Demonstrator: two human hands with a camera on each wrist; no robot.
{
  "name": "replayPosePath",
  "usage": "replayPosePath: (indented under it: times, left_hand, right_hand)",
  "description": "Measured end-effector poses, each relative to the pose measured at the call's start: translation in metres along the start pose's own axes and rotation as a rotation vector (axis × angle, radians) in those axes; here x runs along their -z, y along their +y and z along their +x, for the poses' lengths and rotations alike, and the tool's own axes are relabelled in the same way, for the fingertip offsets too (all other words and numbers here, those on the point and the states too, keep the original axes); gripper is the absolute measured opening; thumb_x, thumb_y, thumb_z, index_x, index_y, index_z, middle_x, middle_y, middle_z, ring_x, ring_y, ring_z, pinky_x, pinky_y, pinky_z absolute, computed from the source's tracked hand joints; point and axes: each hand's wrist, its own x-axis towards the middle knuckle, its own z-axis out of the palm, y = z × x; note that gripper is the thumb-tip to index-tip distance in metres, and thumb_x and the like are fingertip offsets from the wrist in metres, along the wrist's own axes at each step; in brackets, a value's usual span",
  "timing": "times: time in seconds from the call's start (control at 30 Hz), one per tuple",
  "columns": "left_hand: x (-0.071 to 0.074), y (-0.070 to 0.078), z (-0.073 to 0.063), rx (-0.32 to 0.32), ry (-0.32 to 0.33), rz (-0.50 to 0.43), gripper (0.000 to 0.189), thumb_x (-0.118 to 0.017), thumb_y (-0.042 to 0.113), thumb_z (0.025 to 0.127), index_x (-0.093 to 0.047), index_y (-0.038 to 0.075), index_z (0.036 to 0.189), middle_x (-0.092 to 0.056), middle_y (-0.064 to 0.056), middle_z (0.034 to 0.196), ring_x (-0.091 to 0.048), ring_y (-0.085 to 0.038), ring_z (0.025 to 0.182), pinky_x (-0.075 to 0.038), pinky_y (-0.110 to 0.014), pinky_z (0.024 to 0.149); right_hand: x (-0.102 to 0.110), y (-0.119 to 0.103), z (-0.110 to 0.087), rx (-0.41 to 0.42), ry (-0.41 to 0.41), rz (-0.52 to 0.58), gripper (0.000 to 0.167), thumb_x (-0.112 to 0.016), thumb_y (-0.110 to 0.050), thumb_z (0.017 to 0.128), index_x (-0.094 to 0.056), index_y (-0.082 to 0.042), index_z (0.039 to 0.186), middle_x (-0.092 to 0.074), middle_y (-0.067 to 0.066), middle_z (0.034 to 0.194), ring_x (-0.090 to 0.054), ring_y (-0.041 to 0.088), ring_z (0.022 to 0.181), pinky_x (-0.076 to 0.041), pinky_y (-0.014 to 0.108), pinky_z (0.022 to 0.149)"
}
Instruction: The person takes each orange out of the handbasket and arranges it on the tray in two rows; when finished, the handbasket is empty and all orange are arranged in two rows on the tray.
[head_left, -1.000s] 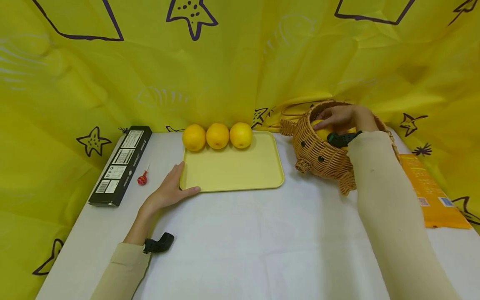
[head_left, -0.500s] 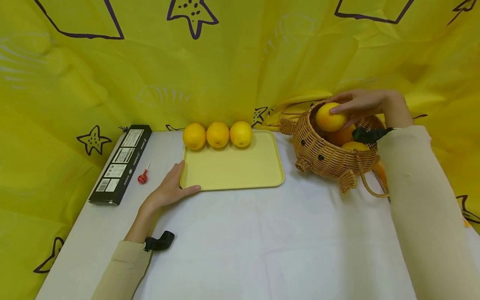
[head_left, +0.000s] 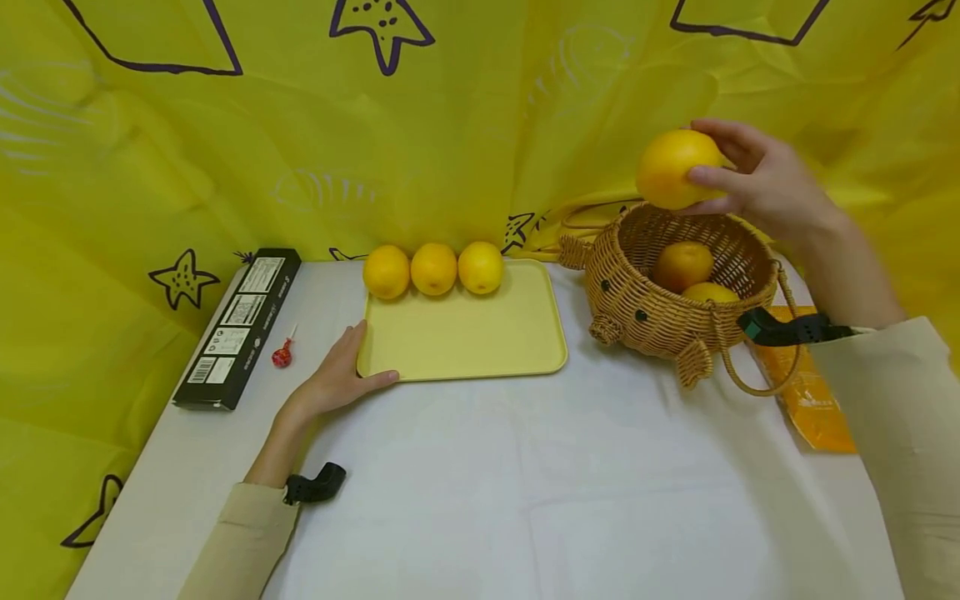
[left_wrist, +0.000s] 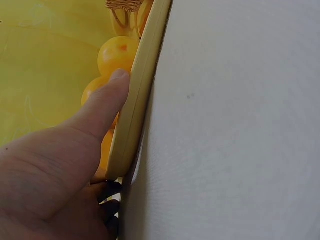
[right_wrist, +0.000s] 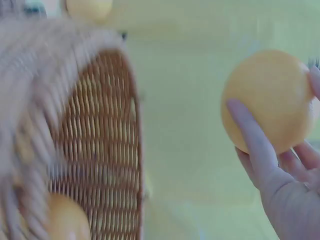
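Up above the wicker basket's opening, my right hand holds an orange between thumb and fingers. In the right wrist view the held orange is apart from the basket rim. The pig-faced wicker basket has more oranges inside. My left hand spreads around the near left corner of a pale yellow tray, its thumb along the front edge and fingers beside the left edge. Three oranges sit in a row along the tray's far edge.
To the left lie a black box with white labels and a red lollipop. An orange packet lies right of the basket, partly under its hanging handle. A yellow patterned cloth rises behind the white table.
My right hand has lifted the orange up out of the basket and moved right. The basket's remaining oranges now show. My left hand and the tray have stayed in place.
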Motion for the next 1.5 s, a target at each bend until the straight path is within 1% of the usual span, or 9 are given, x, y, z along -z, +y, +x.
replayPosePath:
  times: [0.1, 0.3, 0.53, 0.8, 0.9, 1.07, 1.17, 1.37, 1.5]
  left_hand:
    - [0.0, 0.001, -0.001, 0.005, -0.003, -0.002, 0.11, -0.067, 0.05, 0.086, 0.0, -0.005, 0.153, -0.003, -0.029, 0.16, -0.003, -0.046, 0.149, -0.008, -0.061, 0.119]
    - [0.001, 0.002, 0.001, -0.009, 0.003, -0.01, 0.109, -0.068, 0.049, 0.086, 0.0, -0.005, 0.154, -0.003, -0.029, 0.16, -0.006, -0.046, 0.149, -0.009, -0.061, 0.119]
    - [-0.002, 0.002, 0.004, -0.033, 0.003, -0.008, 0.109, -0.068, 0.048, 0.087, -0.001, -0.006, 0.153, -0.005, -0.03, 0.16, -0.009, -0.045, 0.148, -0.011, -0.06, 0.119]
    - [-0.003, 0.003, 0.005, -0.043, 0.012, -0.009, 0.107, -0.069, 0.044, 0.087, -0.002, -0.006, 0.153, -0.008, -0.029, 0.16, -0.012, -0.044, 0.148, -0.012, -0.059, 0.12]
    - [-0.003, 0.003, 0.005, -0.029, 0.002, -0.003, 0.108, -0.068, 0.047, 0.087, -0.001, -0.006, 0.153, -0.006, -0.029, 0.16, -0.009, -0.045, 0.148, -0.011, -0.059, 0.12]
    - [0.0, 0.002, 0.007, -0.003, -0.016, 0.006, 0.111, -0.066, 0.052, 0.086, 0.002, -0.005, 0.153, -0.001, -0.03, 0.16, -0.003, -0.046, 0.149, -0.008, -0.061, 0.12]
    - [0.003, 0.001, 0.008, -0.002, -0.004, 0.007, 0.11, -0.067, 0.05, 0.086, 0.002, -0.004, 0.154, -0.001, -0.029, 0.161, -0.003, -0.045, 0.149, -0.008, -0.06, 0.12]
    - [0.001, 0.001, 0.008, -0.015, -0.007, -0.006, 0.11, -0.067, 0.048, 0.087, 0.001, -0.005, 0.153, -0.002, -0.029, 0.161, -0.004, -0.045, 0.149, -0.008, -0.06, 0.12]
    - [0.0, 0.001, 0.007, -0.008, -0.011, -0.007, 0.11, -0.068, 0.048, 0.087, 0.001, -0.005, 0.153, -0.001, -0.029, 0.161, -0.003, -0.045, 0.149, -0.008, -0.06, 0.12]
  right_hand:
    - [-0.025, 0.004, -0.006, 0.075, 0.022, -0.032, 0.057, -0.054, 0.013, 0.09, -0.045, -0.006, 0.142, -0.046, 0.004, 0.14, -0.066, 0.014, 0.105, -0.06, 0.031, 0.068]
    - [-0.054, 0.014, -0.011, 0.111, -0.006, -0.115, 0.055, -0.057, 0.011, 0.089, -0.049, -0.009, 0.14, -0.049, 0.005, 0.136, -0.065, 0.012, 0.108, -0.06, 0.028, 0.069]
    - [-0.068, 0.03, -0.008, 0.082, -0.066, -0.034, 0.053, -0.055, 0.007, 0.092, -0.047, -0.014, 0.14, -0.052, 0.005, 0.132, -0.066, 0.016, 0.102, -0.06, 0.029, 0.074]
    - [-0.084, 0.045, 0.003, 0.09, -0.139, 0.138, 0.049, -0.05, 0.002, 0.095, -0.041, -0.018, 0.139, -0.043, 0.01, 0.137, -0.059, 0.022, 0.112, -0.059, 0.035, 0.084]
    - [-0.093, 0.047, 0.007, 0.079, -0.11, 0.165, 0.05, -0.052, 0.002, 0.094, -0.04, -0.019, 0.139, -0.041, 0.012, 0.139, -0.056, 0.025, 0.116, -0.058, 0.039, 0.086]
    - [-0.11, 0.049, 0.018, 0.03, -0.008, 0.026, 0.057, -0.058, -0.001, 0.092, -0.037, -0.022, 0.14, -0.04, 0.01, 0.14, -0.053, 0.026, 0.117, -0.059, 0.032, 0.082]
    - [-0.122, 0.057, 0.026, -0.002, 0.002, -0.005, 0.06, -0.062, -0.004, 0.091, -0.036, -0.023, 0.142, -0.041, 0.009, 0.14, -0.054, 0.025, 0.115, -0.059, 0.029, 0.08]
    - [-0.147, 0.077, 0.034, -0.02, -0.054, 0.237, 0.066, -0.059, -0.003, 0.093, -0.032, -0.024, 0.149, -0.034, 0.007, 0.147, -0.048, 0.028, 0.124, -0.058, 0.037, 0.087]
    - [-0.157, 0.085, 0.038, -0.017, -0.058, 0.401, 0.061, -0.059, -0.001, 0.092, -0.038, -0.024, 0.144, -0.035, 0.006, 0.146, -0.044, 0.032, 0.127, -0.058, 0.043, 0.085]
